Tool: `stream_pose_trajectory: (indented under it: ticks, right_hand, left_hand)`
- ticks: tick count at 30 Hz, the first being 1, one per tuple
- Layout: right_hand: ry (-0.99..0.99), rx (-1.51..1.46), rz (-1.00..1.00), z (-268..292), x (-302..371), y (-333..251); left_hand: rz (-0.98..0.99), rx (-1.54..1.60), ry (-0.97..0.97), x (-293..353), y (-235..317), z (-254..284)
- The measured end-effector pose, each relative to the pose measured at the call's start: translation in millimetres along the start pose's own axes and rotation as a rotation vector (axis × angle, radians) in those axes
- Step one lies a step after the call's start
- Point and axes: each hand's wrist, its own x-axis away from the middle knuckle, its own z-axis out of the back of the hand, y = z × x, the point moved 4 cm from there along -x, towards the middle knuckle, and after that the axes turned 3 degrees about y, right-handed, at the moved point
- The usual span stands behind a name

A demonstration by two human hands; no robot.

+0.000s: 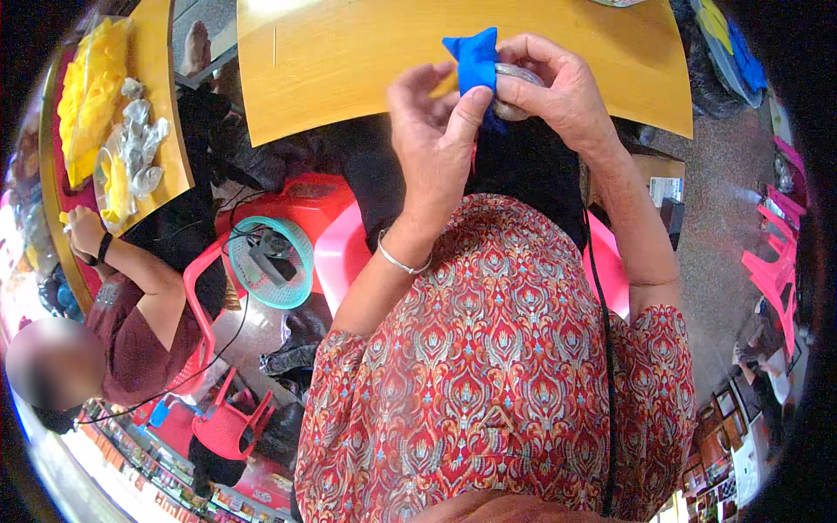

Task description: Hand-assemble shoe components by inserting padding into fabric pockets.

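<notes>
In front of my chest, over the near edge of the yellow table (366,61), I hold up a small blue cloth piece (477,59) with pointed upper corners. My left hand (432,131) pinches its lower part with the thumb; the other fingers are curled and a little blurred. My right hand (562,91) is closed around a rounded silvery-grey object (520,85) directly beside the cloth. Part of that object is hidden by my fingers, and I cannot make out its kind.
At left, a co-worker's hand (85,231) is by another table (170,166) with yellow cloth pieces in a clear bag (91,96) and crumpled grey pieces (144,144). A turquoise basket (305,261) stands left of me. Pink chairs (772,261) are at far right.
</notes>
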Motion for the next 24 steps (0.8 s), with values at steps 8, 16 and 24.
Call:
stream_pose_trajectory:
  ticks: [8, 16, 24]
  right_hand:
    - [0.081, 0.022, -0.116, -3.9, -2.6, 10.4]
    - [0.125, 0.052, 0.025, -9.8, -6.9, 13.0]
    - [-0.11, -0.186, -0.016, -6.7, 2.7, 4.2]
  left_hand:
    - [-0.572, -0.653, 0.06, 8.7, 29.8, -10.2]
    - [-0.567, -0.595, 0.107, 2.4, 21.8, -7.0]
    - [-0.733, -0.689, 0.087, 0.8, 29.5, -6.3]
